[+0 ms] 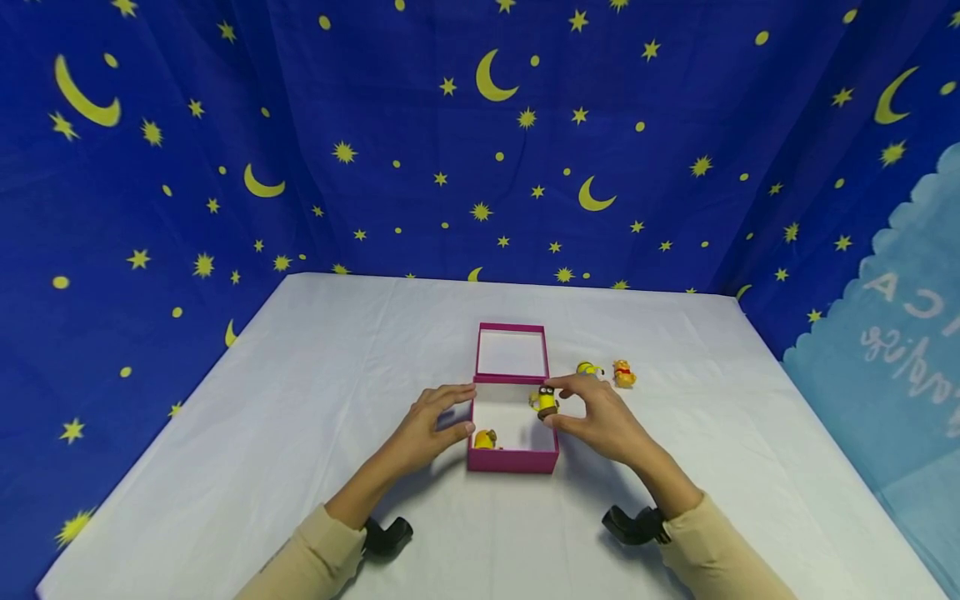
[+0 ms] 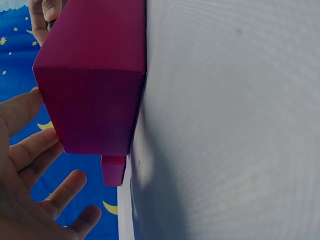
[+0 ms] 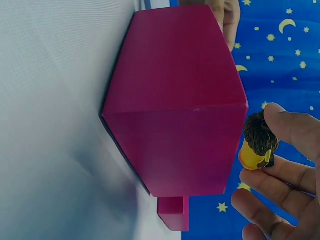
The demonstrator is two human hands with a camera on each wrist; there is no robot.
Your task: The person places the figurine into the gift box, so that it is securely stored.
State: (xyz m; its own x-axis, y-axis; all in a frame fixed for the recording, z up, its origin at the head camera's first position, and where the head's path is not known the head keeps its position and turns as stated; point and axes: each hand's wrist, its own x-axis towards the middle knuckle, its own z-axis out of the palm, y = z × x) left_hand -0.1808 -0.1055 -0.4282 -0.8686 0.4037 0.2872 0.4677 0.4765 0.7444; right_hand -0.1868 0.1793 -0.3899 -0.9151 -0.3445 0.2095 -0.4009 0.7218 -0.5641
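Observation:
A magenta box (image 1: 512, 462) with a white inside stands on the table, its top uncovered. Over its right side, my right hand (image 1: 600, 417) pinches a yellow Minion figure (image 1: 547, 402) between thumb and fingers. The right wrist view shows the figure's dark, rough-textured part (image 3: 261, 134) near the thumb. My left hand (image 1: 427, 429) touches the box's left rim with thumb and fingertips, its fingers fairly straight. Inside, at the front left, lies another yellow figure (image 1: 485, 439), partly hidden by the front wall. Some yellow shows beside the held figure; I cannot tell what it belongs to.
Just behind the box is its magenta-rimmed lid (image 1: 513, 352), white side showing. Right of it, on the white table (image 1: 360, 358), are a Minion figure (image 1: 588, 367), partly hidden by my hand, and a Winnie-the-Pooh figure (image 1: 623, 373). A blue starry curtain (image 1: 420, 100) backs the table.

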